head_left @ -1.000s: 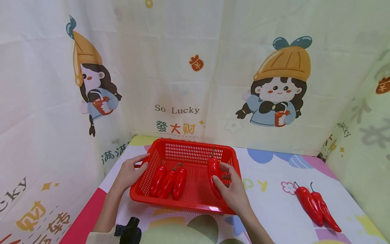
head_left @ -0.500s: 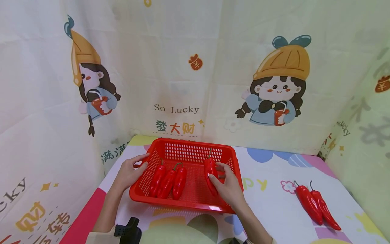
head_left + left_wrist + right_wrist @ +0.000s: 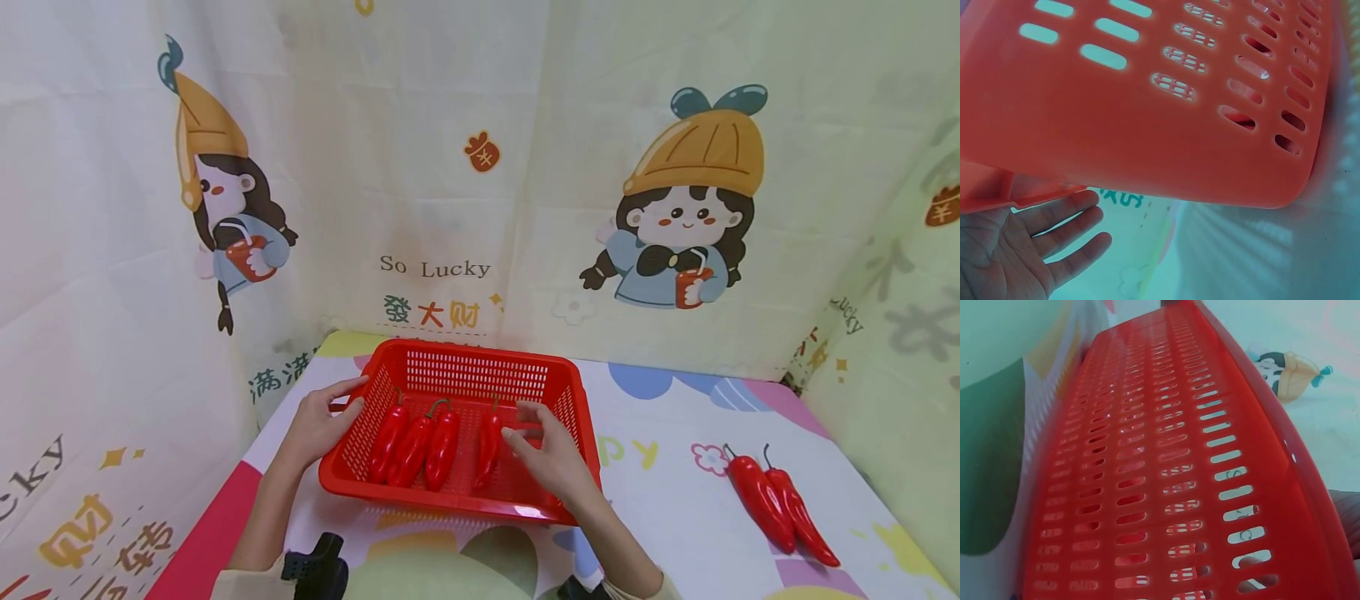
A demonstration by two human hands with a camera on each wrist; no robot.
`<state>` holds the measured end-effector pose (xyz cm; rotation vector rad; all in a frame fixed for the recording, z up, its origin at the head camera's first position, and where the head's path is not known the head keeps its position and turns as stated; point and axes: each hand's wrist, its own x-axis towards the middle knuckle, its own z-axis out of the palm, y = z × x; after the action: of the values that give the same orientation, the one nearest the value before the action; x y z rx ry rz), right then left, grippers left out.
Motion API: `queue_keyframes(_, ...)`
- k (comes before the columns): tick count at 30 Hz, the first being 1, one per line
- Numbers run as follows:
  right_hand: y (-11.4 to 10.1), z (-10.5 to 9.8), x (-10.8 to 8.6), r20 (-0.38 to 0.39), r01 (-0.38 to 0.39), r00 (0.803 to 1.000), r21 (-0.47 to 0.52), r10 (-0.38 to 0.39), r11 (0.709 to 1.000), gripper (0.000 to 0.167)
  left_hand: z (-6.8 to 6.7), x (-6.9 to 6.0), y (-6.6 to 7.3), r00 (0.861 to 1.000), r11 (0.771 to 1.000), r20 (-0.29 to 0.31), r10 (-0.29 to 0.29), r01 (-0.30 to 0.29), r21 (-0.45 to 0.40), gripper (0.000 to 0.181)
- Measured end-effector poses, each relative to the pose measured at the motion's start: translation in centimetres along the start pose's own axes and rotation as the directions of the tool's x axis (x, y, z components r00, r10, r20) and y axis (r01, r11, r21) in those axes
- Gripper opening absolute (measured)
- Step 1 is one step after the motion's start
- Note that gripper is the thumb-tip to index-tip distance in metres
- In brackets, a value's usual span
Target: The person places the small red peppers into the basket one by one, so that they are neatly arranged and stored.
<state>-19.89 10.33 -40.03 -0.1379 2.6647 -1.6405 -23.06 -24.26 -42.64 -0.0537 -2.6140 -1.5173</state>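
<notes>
Right hand (image 3: 551,458), fingers and thumb apart, hangs inside the red basket (image 3: 450,505) in my head view. Its pepper (image 3: 488,450), gripped moments ago, now lies just left of it, so I judge it placed. Three peppers (image 3: 411,452) lie farther left; two peppers (image 3: 761,505) rest rightward on the desk (image 3: 675,508). Left wrist: left hand (image 3: 1022,250) straight-fingered beside the handle (image 3: 985,187). Right wrist: mainly basket wall; hand state unclear.

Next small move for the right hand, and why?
Probably lift the right hand out of the red basket toward the two peppers on the table: it seems to grip nothing, and the nearest pepper beside it already lies inside.
</notes>
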Motion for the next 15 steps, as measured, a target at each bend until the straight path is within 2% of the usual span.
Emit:
queue_keyframes(4, 0.07, 0.03, -0.05, 0.019, 0.013, 1.0, 0.005, -0.013, 1.0, 0.058, 0.01, 0.01, -0.04, 1.0, 1.0, -0.001, 0.004, -0.004, 0.002, 0.048)
queue_keyframes(15, 0.11, 0.0, -0.13, 0.01, -0.001, 1.0, 0.018, 0.0, 1.0, 0.055, 0.08, 0.17, -0.32, 1.0, 1.0, -0.006, 0.012, -0.012, 0.005, 0.048)
